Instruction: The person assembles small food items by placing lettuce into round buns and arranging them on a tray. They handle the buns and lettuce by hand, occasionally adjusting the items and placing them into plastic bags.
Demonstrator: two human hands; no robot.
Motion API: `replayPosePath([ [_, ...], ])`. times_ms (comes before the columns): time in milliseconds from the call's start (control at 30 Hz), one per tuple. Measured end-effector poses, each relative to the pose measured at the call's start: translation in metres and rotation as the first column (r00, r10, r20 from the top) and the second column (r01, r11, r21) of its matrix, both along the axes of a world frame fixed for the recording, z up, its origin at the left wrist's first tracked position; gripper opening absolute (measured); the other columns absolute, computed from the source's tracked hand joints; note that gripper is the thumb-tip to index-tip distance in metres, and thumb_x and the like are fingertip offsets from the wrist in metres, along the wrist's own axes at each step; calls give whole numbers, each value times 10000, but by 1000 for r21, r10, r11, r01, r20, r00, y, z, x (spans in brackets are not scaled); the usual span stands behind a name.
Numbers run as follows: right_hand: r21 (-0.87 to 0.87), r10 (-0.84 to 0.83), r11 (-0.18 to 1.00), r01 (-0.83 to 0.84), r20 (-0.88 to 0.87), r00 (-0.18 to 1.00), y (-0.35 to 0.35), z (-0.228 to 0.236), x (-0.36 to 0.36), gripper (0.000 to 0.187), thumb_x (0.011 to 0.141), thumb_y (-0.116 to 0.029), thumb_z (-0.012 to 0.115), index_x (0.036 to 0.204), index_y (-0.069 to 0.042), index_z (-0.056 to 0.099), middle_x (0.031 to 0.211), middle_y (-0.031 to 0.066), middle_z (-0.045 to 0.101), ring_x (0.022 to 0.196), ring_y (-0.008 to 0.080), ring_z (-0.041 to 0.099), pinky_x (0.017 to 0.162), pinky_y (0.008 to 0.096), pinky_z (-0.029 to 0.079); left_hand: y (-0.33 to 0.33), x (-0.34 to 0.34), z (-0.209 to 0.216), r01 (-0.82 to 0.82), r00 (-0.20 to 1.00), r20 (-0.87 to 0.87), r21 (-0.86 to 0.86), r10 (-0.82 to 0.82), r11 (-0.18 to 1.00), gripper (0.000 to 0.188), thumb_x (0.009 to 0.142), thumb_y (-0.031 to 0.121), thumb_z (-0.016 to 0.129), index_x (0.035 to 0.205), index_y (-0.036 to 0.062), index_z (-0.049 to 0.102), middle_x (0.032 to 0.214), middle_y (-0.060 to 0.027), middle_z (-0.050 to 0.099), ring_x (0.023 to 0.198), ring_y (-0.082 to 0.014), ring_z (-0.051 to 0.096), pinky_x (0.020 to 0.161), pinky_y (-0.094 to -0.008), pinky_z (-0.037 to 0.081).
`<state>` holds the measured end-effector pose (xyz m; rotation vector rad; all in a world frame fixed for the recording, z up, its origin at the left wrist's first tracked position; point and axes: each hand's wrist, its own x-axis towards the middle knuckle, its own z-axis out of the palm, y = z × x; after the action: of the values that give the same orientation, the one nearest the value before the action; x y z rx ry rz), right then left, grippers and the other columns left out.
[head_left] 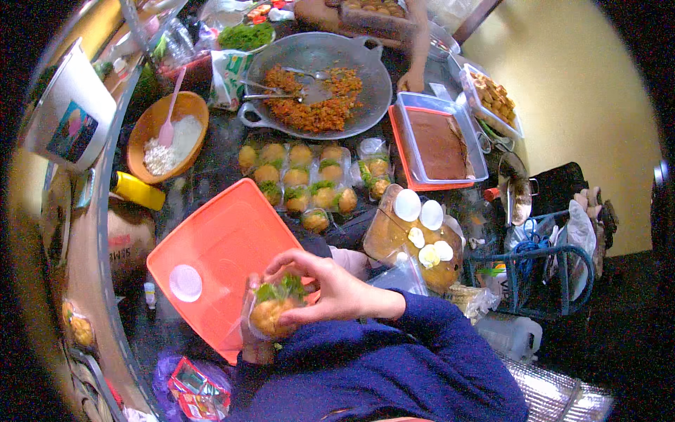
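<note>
A round golden bun (273,318) with green lettuce (283,288) at its top sits in a clear plastic bag in front of my body. My right hand (337,285) curves over it from the right, thumb on the bun and fingers around the lettuce side. My left hand (256,348) supports the bag from the left and below; most of its fingers are hidden behind the bun. Just beyond both hands lies a flat orange plastic lid (225,246) with a pale round spot.
Several bagged buns (299,176) lie ahead, before a large wok (318,119) of orange-brown filling. Right of them are a board (383,243) with egg pieces and a clear box (439,144) of brown food. Another person's hand (411,81) rests beyond. An orange bowl (197,116) stands left.
</note>
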<state>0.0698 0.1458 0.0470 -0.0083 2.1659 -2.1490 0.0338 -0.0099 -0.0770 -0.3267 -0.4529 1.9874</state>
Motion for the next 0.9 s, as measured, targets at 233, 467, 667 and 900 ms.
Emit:
replayPosePath([
  [233,132,-243,964,232,69,968,14,0,0,572,734,-145,808,1193,-42,483,1084,64,591,1031,139,574,850,281,484,-30,-3,20,-192,928,-372,-511,-14,838,820,900,696,259,1386,45,371,1407,-211,401,1252,-392,435,1036,-563,349],
  [467,90,-339,939,332,80,937,18,2,-4,632,798,-109,730,1310,-60,363,1050,104,616,1012,184,604,819,293,518,-10,-12,31,-463,579,-810,-423,-96,779,867,845,533,606,1437,5,255,1455,-156,339,1332,-320,362,1089,-488,306],
  [667,55,-250,968,245,147,957,20,11,-4,716,766,-70,740,1341,-93,315,1119,91,563,1054,181,581,791,288,562,-6,-18,29,-462,562,-793,-536,-234,706,792,824,278,727,1408,-22,283,1373,-131,439,1265,-243,448,1070,-397,359],
  [900,144,-230,967,211,134,964,18,5,-5,690,733,-16,721,1304,-93,342,1109,78,557,1054,167,573,770,280,562,-11,-21,28,-422,506,-822,-501,-262,756,805,790,287,755,1391,-14,313,1320,-117,475,1239,-236,469,1063,-392,368],
])
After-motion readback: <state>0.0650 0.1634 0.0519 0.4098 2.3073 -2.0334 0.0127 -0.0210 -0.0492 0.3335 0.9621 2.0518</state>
